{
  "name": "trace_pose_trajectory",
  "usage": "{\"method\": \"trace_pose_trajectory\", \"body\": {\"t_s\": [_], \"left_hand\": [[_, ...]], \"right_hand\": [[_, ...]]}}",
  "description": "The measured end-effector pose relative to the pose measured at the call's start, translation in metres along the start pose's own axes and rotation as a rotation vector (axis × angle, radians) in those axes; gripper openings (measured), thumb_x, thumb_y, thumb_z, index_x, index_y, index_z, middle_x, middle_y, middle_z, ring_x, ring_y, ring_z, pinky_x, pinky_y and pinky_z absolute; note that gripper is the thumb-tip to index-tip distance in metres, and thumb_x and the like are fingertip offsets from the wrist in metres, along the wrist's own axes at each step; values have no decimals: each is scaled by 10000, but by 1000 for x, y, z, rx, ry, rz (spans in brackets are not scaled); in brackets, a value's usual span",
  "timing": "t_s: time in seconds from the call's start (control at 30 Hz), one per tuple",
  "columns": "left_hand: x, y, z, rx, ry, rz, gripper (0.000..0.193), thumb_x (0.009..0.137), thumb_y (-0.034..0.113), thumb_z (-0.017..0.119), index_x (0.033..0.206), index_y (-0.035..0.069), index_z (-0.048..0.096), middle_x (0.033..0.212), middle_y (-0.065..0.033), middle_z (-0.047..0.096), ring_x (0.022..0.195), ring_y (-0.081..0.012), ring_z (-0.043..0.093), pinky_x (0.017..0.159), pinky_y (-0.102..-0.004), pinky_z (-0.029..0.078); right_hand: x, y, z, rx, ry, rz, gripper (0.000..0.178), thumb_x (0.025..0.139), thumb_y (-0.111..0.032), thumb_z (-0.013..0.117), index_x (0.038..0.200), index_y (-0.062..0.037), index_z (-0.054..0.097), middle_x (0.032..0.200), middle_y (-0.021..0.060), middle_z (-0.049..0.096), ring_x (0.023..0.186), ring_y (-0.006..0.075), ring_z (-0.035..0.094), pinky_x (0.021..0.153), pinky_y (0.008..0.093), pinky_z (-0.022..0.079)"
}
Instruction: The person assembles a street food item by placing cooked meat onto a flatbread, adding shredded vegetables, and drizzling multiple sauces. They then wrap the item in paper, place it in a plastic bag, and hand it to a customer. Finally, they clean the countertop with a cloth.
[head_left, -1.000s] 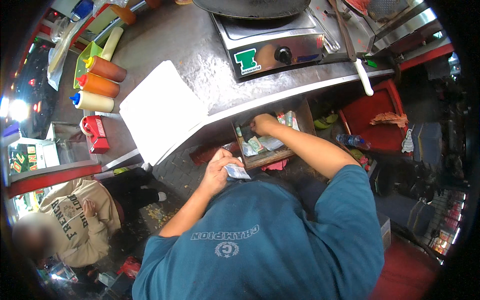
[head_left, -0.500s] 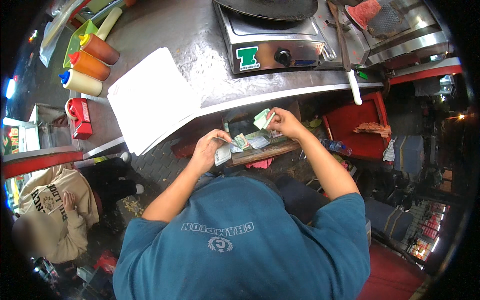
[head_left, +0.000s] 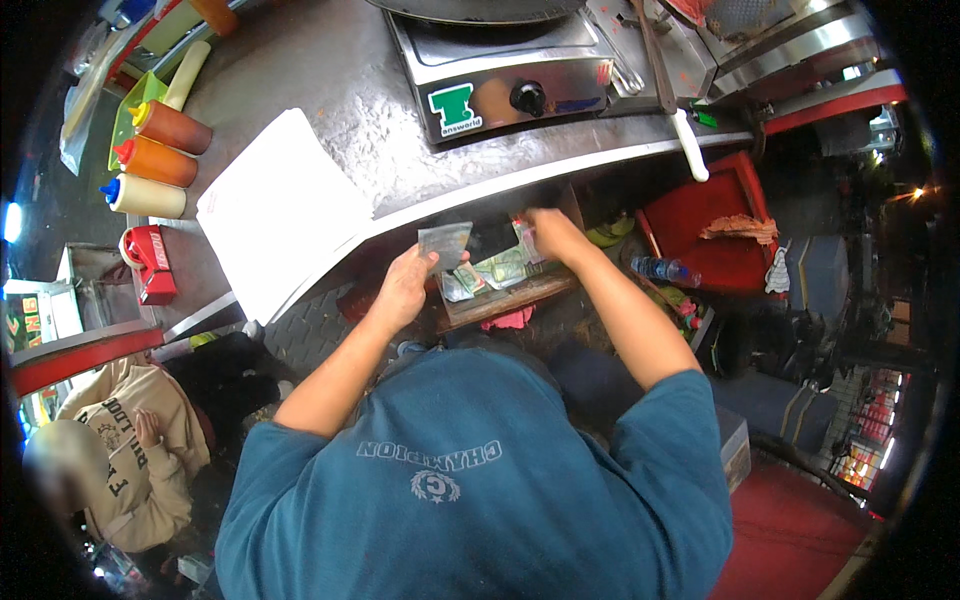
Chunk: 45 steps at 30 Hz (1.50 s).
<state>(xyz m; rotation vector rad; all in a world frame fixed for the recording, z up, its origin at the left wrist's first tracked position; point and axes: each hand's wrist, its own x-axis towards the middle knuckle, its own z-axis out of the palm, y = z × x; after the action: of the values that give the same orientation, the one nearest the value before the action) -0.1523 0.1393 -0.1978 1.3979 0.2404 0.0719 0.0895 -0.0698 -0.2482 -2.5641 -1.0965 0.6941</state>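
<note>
My left hand (head_left: 402, 290) is closed on a greyish banknote (head_left: 445, 243), pinched by its lower edge and standing up over the left side of an open wooden drawer (head_left: 512, 303). Inside the drawer lie loose green, pale and pinkish banknotes (head_left: 500, 268). My right hand (head_left: 556, 238) reaches into the drawer's right part, its fingers at a reddish, pale note (head_left: 524, 236). Those fingertips are blurred and partly hidden, so whether they grip that note is unclear.
Above the drawer runs a metal counter (head_left: 290, 70) with white paper sheets (head_left: 285, 205), a stove (head_left: 500, 80), sauce bottles (head_left: 160, 155) and a red tape dispenser (head_left: 150, 265). A white-handled tool (head_left: 690, 145) overhangs the edge. At left is a person in a beige hoodie (head_left: 150, 440).
My right hand has lowered into the drawer; the green note it held up no longer shows there. My left hand has raised its greyish note. The whole view has shifted slightly.
</note>
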Motion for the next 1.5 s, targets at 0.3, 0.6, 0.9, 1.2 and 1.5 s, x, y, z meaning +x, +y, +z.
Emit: {"method": "trace_pose_trajectory", "body": {"t_s": [0.3, 0.6, 0.9, 1.2, 1.5], "left_hand": [[-15, -1, 5, -17, 54, -75, 441, 1096, 245, 393, 1382, -32, 583, 1259, -131, 727, 1216, -214, 648, 1095, -371, 458], [-20, -12, 25, -86, 274, -162, 515, 989, 230, 745, 1396, -18, 548, 1209, -115, 707, 1191, -177, 643, 1029, -341, 503], [30, 9, 63, 34, 292, 45, 780, 820, 221, 912, 1408, -12, 455, 1140, -86, 650, 1032, -160, 632, 931, -332, 532], [29, -19, 57, -403, 22, -199, 477, 1130, 365, 454, 1458, 18, 458, 1194, -115, 654, 1084, -209, 670, 954, -362, 562], [-15, 49, 22, 107, 24, 11, 625, 1052, 434, 615, 1498, 25, 459, 1382, -124, 628, 1232, -229, 634, 1051, -360, 490]], "right_hand": [[92, 43, 60, -332, -255, 97, 331, 988, -261, 567, 1112, -36, 777, 1183, 243, 724, 1129, 419, 688, 971, 493, 549], [-7, -27, -27, 442, -20, -122, 222, 943, -189, 747, 1040, 10, 727, 996, 193, 753, 953, 271, 743, 863, 389, 569], [-89, -107, -6, 1419, 618, -3, 316, 946, 16, 734, 1250, 3, 650, 1067, 68, 729, 1007, 123, 684, 885, 246, 538], [-107, -112, -83, 1663, 596, -218, 183, 978, 59, 644, 1149, 7, 682, 1065, 95, 740, 951, 145, 706, 843, 308, 588], [-70, -163, -35, 1328, 196, 60, 266, 928, -49, 789, 1164, 19, 687, 878, 21, 690, 773, 66, 640, 696, 228, 531]]}}
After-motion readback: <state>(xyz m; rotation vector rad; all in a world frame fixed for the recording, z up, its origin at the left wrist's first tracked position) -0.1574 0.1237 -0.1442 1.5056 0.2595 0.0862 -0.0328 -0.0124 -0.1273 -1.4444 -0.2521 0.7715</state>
